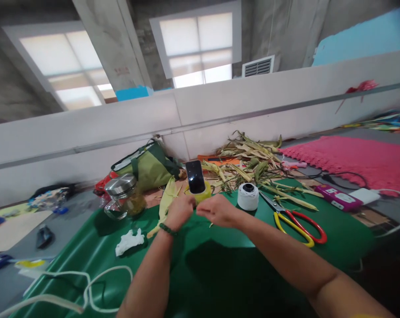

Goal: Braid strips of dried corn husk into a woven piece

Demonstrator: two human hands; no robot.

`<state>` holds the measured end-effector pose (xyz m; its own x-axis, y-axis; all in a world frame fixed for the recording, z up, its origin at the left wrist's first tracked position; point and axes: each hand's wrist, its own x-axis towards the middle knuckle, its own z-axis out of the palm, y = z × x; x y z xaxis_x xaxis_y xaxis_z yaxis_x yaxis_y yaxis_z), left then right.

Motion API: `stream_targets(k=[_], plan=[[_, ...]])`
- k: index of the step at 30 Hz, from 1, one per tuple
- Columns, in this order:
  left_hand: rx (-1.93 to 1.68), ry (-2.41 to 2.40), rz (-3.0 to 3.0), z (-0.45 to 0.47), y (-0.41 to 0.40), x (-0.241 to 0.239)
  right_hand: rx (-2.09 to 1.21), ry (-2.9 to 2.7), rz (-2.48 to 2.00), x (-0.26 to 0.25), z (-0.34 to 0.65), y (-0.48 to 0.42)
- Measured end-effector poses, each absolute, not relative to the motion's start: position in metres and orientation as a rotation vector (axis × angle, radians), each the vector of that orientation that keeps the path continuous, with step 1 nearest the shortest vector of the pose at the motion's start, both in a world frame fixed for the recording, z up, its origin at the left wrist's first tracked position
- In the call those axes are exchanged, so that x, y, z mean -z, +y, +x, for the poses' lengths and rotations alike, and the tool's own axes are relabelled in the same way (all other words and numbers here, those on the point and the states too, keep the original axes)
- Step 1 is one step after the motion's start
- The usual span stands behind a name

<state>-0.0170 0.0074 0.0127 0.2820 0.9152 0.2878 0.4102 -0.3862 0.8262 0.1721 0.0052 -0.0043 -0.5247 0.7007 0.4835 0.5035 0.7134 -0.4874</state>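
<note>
Both of my hands are close together over the green mat (220, 274), fingers curled in. My left hand (182, 210), a dark green bracelet at its wrist, is pinched closed. Facing it, my right hand (220, 210) is pinched too. Whatever is between the fingers is too small to make out. Just behind them a phone (195, 176) leans upright against a roll of yellowish tape (205, 194). A pale corn husk (168, 203) lies left of my left hand. To the right of my right hand stands a white spool (248, 198), with red-and-yellow-handled scissors (294, 223) beyond it.
A lidded glass mug (123, 196) and a green bag (150, 165) stand at the left. Crumpled tissue (130, 242) and white cable (87, 282) lie nearer. Dried husks (253, 150) pile at the back. A purple box (338, 197) and pink cloth (355, 157) are at right.
</note>
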Motion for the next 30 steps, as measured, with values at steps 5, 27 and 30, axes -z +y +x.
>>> stream_targets(k=[5,27,30], plan=[[-0.961,0.913,1.852,-0.016,0.007,-0.015,-0.675,-2.075,-0.957,0.002,0.177,0.008],[-1.740,1.227,1.571,-0.033,0.016,-0.015,-0.557,-2.034,-1.285,-0.020,0.247,0.006],[-1.650,1.153,1.603,-0.012,0.003,-0.013,-0.479,-1.974,-1.000,-0.019,0.207,-0.009]])
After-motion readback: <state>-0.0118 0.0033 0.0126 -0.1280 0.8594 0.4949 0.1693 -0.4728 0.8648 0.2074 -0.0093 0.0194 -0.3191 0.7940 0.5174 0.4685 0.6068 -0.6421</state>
